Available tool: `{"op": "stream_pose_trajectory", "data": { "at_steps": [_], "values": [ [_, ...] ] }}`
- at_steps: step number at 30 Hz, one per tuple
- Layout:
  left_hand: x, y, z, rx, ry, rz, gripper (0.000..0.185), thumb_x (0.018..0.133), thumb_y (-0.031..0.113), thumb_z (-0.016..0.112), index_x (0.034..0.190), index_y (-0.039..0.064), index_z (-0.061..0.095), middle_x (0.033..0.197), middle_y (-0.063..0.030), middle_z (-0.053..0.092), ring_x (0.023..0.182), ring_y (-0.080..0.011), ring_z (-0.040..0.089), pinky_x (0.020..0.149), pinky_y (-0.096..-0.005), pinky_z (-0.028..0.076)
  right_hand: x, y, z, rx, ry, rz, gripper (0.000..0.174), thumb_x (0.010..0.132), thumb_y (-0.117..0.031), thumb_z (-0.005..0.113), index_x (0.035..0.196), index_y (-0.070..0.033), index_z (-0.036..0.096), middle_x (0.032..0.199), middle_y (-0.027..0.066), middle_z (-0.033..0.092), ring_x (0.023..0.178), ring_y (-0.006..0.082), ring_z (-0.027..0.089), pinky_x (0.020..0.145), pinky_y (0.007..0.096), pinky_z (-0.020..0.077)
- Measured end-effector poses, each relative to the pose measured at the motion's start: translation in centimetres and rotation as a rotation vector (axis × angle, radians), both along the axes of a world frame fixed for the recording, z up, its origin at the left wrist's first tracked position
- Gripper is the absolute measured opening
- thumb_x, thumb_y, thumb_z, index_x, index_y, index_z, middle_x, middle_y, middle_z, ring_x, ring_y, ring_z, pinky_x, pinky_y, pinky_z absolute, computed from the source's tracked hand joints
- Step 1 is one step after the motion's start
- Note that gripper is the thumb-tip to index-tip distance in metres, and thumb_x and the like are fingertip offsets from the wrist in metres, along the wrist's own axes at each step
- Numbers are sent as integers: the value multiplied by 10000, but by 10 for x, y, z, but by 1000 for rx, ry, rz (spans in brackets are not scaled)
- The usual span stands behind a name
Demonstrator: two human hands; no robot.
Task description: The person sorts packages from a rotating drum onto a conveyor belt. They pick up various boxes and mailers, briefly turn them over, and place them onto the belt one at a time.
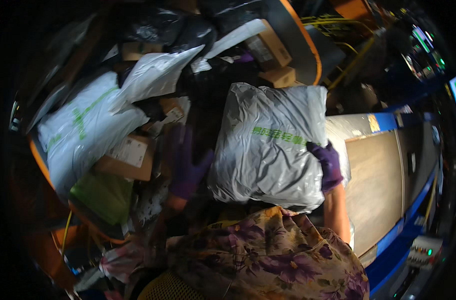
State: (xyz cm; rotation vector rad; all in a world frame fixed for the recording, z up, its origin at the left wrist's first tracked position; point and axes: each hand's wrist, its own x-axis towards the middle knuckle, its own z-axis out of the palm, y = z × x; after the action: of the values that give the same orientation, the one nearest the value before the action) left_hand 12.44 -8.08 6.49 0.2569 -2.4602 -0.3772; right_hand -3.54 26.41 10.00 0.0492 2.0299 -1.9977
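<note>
A large, wrinkled grey-white plastic mailer bag [269, 161] with green printing is held up in front of my body. My right hand [327, 165], in a purple glove, grips its right edge. To the left of that bag is my left hand [184, 163], also purple-gloved and blurred, with fingers spread and nothing in them. Left of this hand lie a brown cardboard box [138, 170] with a white label and a green plastic parcel [104, 197]. A bigger white mailer bag [89, 120] with green print rests behind them.
An orange-edged chute [314, 45] holds heaped parcels, among them black plastic bags [183, 30], a silvery mailer [153, 77] and a cardboard box [271, 45]. On the right runs a belt conveyor [376, 180] with blue side rails [391, 236]. A control box [425, 251] with a green light stands beside it.
</note>
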Motion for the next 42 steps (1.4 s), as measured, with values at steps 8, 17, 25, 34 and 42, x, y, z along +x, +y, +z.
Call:
{"op": "stream_pose_trajectory", "data": {
  "at_steps": [8, 17, 25, 34, 42],
  "values": [
    [-59, -166, 75, -517, 243, 47, 596, 787, 244, 756, 1348, 140, 585, 1303, -123, 618, 1211, -334, 567, 1016, -464, 421, 80, 167, 202, 642, 626, -312, 750, 703, 72, 776, 1395, 28, 490, 1279, 125, 611, 1170, 203, 572, 1038, 336, 430],
    [-77, 5, -3, -273, -119, -94, 275, 957, 43, 496, 1145, 91, 691, 1048, -131, 706, 948, -271, 666, 805, -389, 527, 87, 238, 18, 1262, 605, -159, 606, 825, -44, 722, 1393, -56, 511, 1296, 144, 554, 1193, 267, 512, 1026, 389, 424],
    [-13, 129, -72, 19, -172, -625, 518, 729, 109, 671, 1242, 177, 655, 1372, -66, 551, 1162, -251, 523, 936, -415, 415, 62, 11, -163, -962, -733, 154, 508, 1031, -297, 528, 1407, 27, 420, 1259, 154, 622, 1124, 250, 613, 986, 343, 487],
    [-33, 126, 4, 210, -66, -636, 697, 739, 274, 793, 1346, 33, 552, 1351, -195, 530, 1247, -373, 499, 1061, -465, 384, 40, 120, -74, 266, 813, 177, 595, 632, -76, 560, 1213, 47, 603, 1240, 181, 616, 1171, 317, 580, 1023, 384, 435],
    [-3, -83, -67, 194, -830, 289, 923, 763, 493, 772, 1458, 6, 411, 1482, -235, 422, 1388, -365, 387, 1144, -445, 327, 52, 323, -69, -541, 206, -535, 390, 974, -213, 521, 1277, 28, 562, 1212, 145, 633, 1157, 258, 587, 1041, 387, 441]
  ]
}}
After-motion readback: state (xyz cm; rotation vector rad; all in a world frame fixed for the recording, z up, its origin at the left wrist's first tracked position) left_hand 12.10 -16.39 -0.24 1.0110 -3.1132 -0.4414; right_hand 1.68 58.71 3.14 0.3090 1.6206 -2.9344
